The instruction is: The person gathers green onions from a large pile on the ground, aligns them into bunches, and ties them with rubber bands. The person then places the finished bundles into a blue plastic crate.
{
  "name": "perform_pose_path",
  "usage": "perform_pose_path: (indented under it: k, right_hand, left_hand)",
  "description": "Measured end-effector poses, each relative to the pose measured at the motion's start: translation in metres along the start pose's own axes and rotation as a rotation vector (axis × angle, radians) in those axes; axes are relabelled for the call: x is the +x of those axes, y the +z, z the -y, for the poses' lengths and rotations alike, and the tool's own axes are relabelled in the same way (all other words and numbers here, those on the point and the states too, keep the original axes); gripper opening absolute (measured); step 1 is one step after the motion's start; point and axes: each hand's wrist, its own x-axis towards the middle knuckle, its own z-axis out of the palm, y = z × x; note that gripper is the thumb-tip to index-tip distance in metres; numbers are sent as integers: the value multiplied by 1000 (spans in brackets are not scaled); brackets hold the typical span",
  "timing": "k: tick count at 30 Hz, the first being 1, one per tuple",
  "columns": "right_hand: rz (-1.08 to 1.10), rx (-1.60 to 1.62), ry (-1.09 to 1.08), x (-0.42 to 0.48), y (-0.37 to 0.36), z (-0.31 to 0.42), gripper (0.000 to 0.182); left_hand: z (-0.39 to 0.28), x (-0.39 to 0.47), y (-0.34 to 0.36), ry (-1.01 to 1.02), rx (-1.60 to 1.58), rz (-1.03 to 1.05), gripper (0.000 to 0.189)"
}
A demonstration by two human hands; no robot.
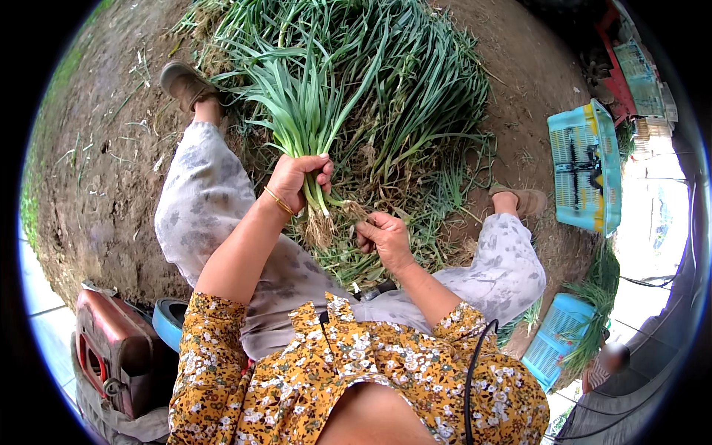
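My left hand (pixel 300 181), with a gold-coloured bangle at the wrist, is wrapped around a bunch of allium greens (pixel 303 111). Their flat leaves fan out away from me. Below the fist hang pale stems and a tuft of brown roots (pixel 319 228). One stalk bends out to the right, and at its root end (pixel 354 210) the thumb and fingers of my right hand (pixel 384 236) are closed on the roots. My fingers partly hide the exact grip. Between my legs, loose leaves and trimmings (pixel 367 261) cover the ground.
A large heap of the same greens (pixel 411 72) lies ahead on bare soil (pixel 100 167). On the right stand a turquoise plastic crate (pixel 584 167) and a blue crate (pixel 559 336) beside more greens. A person (pixel 598 378) is at the lower right. A red-brown metal can (pixel 114 339) stands lower left.
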Motion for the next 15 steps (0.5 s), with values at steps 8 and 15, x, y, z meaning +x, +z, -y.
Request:
perform_pose_path:
  k: [8, 15]
  right_hand:
    - [-410, -560, -4, 81, -105, -32, 42]
    - [-468, -877, 226, 143, -85, -46, 25]
  left_hand:
    - [-36, -17, 18, 407, 219, 106, 32]
    - [-46, 7, 12, 341, 71, 111, 41]
